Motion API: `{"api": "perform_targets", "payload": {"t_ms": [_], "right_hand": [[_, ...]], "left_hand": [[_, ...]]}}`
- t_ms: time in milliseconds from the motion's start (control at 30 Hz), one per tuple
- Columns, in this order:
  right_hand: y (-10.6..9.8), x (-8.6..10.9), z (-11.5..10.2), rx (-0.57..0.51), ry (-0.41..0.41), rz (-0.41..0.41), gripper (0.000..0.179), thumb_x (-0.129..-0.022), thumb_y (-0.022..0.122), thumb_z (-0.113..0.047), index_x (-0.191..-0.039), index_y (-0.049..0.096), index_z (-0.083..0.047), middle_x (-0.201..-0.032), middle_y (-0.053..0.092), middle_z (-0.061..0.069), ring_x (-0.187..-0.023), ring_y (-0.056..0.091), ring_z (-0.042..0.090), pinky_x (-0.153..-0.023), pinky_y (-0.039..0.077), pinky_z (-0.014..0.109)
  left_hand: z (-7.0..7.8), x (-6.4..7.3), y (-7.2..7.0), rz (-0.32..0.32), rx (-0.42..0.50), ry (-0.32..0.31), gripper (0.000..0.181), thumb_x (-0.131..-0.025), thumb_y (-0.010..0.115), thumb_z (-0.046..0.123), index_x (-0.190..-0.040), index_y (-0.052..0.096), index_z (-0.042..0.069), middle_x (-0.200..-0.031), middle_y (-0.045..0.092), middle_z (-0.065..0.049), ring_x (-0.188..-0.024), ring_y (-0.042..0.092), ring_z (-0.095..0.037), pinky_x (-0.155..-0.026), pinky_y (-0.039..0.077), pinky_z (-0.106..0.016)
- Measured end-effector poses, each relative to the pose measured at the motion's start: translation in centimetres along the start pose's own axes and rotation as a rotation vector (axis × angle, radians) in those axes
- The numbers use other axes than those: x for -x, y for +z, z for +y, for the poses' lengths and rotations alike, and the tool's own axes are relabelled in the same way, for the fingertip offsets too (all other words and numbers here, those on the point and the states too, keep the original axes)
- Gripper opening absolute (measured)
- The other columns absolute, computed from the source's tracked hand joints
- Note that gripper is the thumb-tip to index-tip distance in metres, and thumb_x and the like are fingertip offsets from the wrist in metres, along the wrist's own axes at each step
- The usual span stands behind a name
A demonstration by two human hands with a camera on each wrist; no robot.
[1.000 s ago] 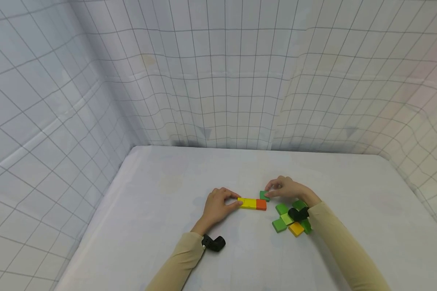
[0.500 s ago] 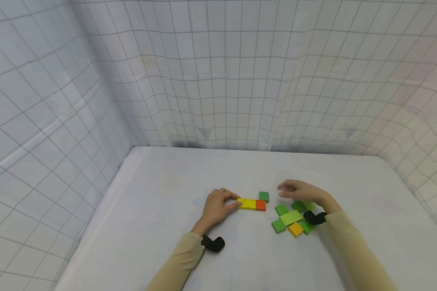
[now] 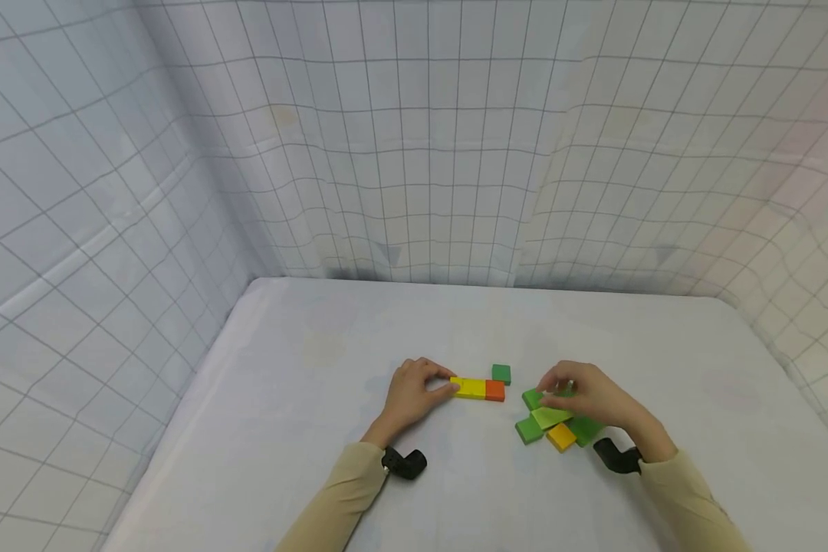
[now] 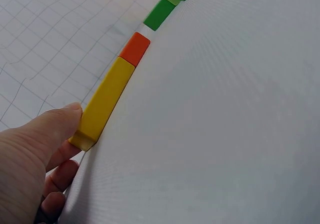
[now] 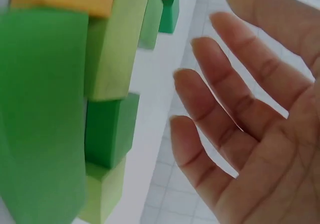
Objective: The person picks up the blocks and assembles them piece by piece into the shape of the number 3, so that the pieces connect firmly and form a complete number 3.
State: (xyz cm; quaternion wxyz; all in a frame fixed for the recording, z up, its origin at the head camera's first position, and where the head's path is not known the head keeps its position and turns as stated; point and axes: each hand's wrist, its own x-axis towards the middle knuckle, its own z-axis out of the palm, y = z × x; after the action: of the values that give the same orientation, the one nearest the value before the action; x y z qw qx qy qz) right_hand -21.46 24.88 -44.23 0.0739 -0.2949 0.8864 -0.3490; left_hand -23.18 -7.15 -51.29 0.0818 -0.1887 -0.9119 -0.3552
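Observation:
My left hand (image 3: 410, 399) pinches the left end of a flat yellow block (image 3: 472, 389) between thumb and fingers. An orange-red block (image 3: 494, 391) lies end to end with the yellow one, as the left wrist view also shows. Just behind the orange-red piece sits a small dark green block (image 3: 501, 373). Over a group of flat blocks hovers my right hand (image 3: 596, 395), its fingers loosely bent and holding nothing. Below it lie a light green block (image 3: 547, 418), a large green block (image 5: 42, 108) and an amber block (image 3: 561, 437); the hand partly hides others.
A white cloth covers the table (image 3: 303, 429). Gridded white curtains (image 3: 414, 153) hang behind it and at both sides. Each wrist wears a black camera, the left one (image 3: 405, 463) close over the cloth.
My right hand has let go of the small dark green block and drawn back right and nearer, over the group. My left hand has stayed on the yellow block.

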Motion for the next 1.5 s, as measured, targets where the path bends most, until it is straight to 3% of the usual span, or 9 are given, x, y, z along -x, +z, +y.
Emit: {"api": "perform_targets", "payload": {"t_ms": [167, 333, 733, 1133, 1500], "right_hand": [[1.0, 0.5, -1.6, 0.068, -0.018, -0.117, 0.025, -0.077, 0.08, -0.025, -0.098, 0.069, -0.016, -0.09, 0.057, -0.007, -0.086, 0.05, 0.015, -0.074, 0.045, 0.032], [2.0, 0.9, -2.0, 0.131, -0.01, -0.147, 0.029, -0.071, 0.084, -0.023, -0.097, 0.07, -0.021, -0.083, 0.051, -0.009, -0.085, 0.047, 0.013, -0.07, 0.044, 0.026], [2.8, 1.0, -2.3, 0.213, -0.05, -0.08, 0.031, -0.069, 0.085, -0.015, -0.097, 0.072, -0.012, -0.081, 0.05, -0.01, -0.079, 0.048, 0.011, -0.068, 0.044, 0.026], [4.0, 0.1, -2.7, 0.318, -0.071, -0.029, 0.028, -0.07, 0.085, -0.027, -0.093, 0.073, -0.014, -0.078, 0.049, -0.013, -0.073, 0.042, 0.006, -0.064, 0.039, 0.025], [4.1, -0.5, -2.8, 0.346, -0.067, 0.013, 0.03, -0.068, 0.086, -0.025, -0.091, 0.073, -0.013, -0.079, 0.052, -0.012, -0.073, 0.044, 0.006, -0.066, 0.041, 0.027]], "left_hand": [[0.2, 0.0, -0.1, 0.001, 0.007, 0.002, 0.026, -0.084, 0.07, 0.04, -0.101, 0.074, 0.021, -0.095, 0.062, 0.006, -0.084, 0.048, -0.014, -0.075, 0.036, -0.033], [0.4, 0.0, -0.2, 0.004, 0.006, 0.0, 0.026, -0.084, 0.07, 0.04, -0.101, 0.074, 0.021, -0.095, 0.062, 0.006, -0.084, 0.048, -0.014, -0.075, 0.036, -0.033], [0.3, 0.1, -0.1, 0.006, 0.002, 0.0, 0.026, -0.084, 0.069, 0.041, -0.101, 0.074, 0.022, -0.095, 0.061, 0.006, -0.083, 0.047, -0.013, -0.074, 0.036, -0.033], [0.5, 0.2, -0.3, 0.01, 0.0, 0.005, 0.026, -0.084, 0.07, 0.041, -0.1, 0.074, 0.021, -0.094, 0.062, 0.006, -0.082, 0.047, -0.013, -0.073, 0.035, -0.032], [0.1, 0.0, -0.1, 0.011, 0.003, 0.003, 0.026, -0.084, 0.07, 0.042, -0.1, 0.074, 0.022, -0.095, 0.062, 0.007, -0.083, 0.047, -0.013, -0.073, 0.036, -0.032]]}}
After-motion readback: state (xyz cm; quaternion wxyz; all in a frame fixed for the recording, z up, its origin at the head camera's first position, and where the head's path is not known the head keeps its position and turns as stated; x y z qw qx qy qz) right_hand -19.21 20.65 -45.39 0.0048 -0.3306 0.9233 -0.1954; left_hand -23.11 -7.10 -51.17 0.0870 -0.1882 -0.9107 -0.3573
